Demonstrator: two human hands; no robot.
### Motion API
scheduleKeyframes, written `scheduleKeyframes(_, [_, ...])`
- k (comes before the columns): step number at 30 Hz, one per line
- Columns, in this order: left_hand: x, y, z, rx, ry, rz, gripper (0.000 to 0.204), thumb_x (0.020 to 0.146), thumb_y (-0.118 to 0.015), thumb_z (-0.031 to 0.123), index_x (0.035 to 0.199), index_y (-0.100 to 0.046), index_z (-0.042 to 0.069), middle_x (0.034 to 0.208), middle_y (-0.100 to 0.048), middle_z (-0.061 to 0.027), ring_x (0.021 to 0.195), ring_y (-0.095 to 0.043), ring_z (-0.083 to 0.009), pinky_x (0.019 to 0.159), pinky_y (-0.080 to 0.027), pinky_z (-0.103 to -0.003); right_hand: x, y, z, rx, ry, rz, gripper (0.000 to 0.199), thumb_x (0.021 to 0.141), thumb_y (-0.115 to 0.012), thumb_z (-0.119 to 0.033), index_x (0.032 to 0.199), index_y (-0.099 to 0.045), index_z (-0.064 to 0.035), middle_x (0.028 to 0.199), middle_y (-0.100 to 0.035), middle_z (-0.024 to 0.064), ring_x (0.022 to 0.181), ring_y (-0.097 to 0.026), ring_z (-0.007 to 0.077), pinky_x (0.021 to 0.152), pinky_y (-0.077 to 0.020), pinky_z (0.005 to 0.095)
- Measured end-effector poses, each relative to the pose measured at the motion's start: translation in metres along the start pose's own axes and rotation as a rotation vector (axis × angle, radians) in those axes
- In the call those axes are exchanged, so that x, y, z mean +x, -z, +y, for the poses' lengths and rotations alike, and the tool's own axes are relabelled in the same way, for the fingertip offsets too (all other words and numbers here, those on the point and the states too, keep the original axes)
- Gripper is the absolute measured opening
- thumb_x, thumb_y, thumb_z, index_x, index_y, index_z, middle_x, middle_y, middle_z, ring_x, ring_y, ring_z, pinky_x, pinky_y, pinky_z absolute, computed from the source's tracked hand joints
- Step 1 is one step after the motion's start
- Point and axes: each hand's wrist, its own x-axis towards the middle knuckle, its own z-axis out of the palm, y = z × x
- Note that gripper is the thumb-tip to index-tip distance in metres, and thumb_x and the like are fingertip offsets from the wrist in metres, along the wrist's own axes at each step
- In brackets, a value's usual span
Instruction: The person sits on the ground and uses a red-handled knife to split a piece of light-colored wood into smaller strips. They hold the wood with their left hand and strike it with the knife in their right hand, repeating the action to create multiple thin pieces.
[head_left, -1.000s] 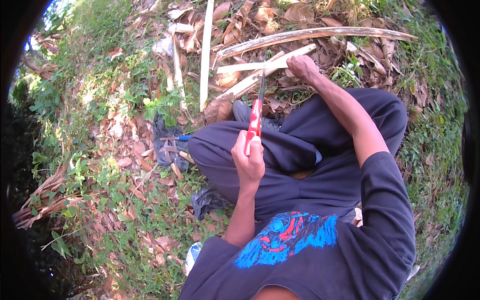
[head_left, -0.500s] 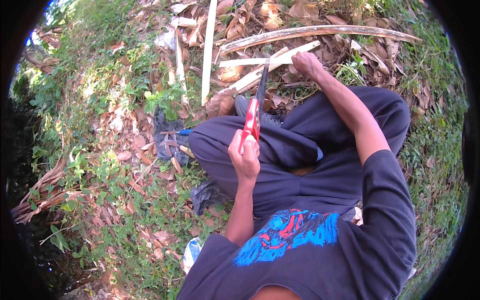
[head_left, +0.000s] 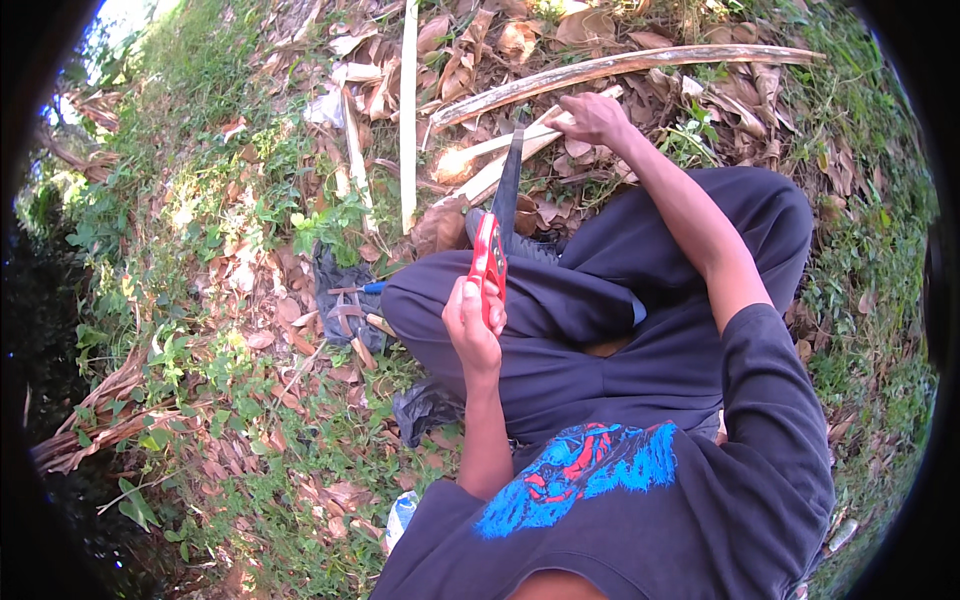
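Observation:
My left hand is closed around the red handle of a handsaw. The saw's dark blade points away from me, its far end beside a thin pale wooden strip; whether the teeth touch the wood I cannot tell. Gripped near its right part, that strip is held by my right hand, which is closed with the index finger forward. Lying close under it is a thicker pale wood piece, its right end showing past my hand. My crossed legs sit just below the wood.
A long curved wood piece lies beyond my right hand. An upright pale strip is to the left. By my left knee, tools with a blue handle rest on a dark plastic bag. Dry leaves and grass cover the ground.
The saw has come back toward me and slightly left. My right hand has shifted left, and the strip in it now slants, its left end lower.

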Motion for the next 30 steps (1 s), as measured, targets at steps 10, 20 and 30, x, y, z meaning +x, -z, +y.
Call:
scheduleKeyframes(10, [-0.005,-0.01,-0.018,-0.068,0.156,-0.12,0.023,0.091,-0.048,0.02,0.098,-0.052,-0.001,0.061,-0.048,-0.0031,0.048,-0.039,-0.008,0.046,-0.034,-0.022,-0.028,-0.057,-0.002,1.825,-0.838,0.19,0.036,0.087,-0.074,-0.024,0.109,-0.059,0.0001,0.1,-0.067,0.0178,0.084,-0.069,0.0251,0.073,-0.0614,0.0348])
scheduleKeyframes(20, [-0.01,-0.003,-0.011,-0.163,0.019,-0.056,0.012,0.085,-0.047,0.007,0.093,-0.053,0.001,0.062,-0.045,0.0007,0.05,-0.035,-0.0035,0.045,-0.03,-0.019,-0.031,-0.047,-0.005,1.757,-0.765,0.186,0.021,0.09,-0.065,-0.005,0.109,-0.058,-0.0014,0.099,-0.067,0.0135,0.088,-0.068,0.0248,0.078,-0.0611,0.0368])
scheduleKeyframes(30, [0.068,-0.036,-0.073,-0.254,-0.099,-0.045,0.007,0.088,-0.046,0.008,0.088,-0.05,0.003,0.061,-0.041,0.0016,0.048,-0.034,-0.0044,0.045,-0.03,-0.02,-0.023,-0.065,-0.003,1.944,-0.714,0.288,0.018,0.091,-0.057,-0.004,0.11,-0.056,-0.002,0.098,-0.067,0.015,0.085,-0.068,0.0273,0.08,-0.0604,0.0424])
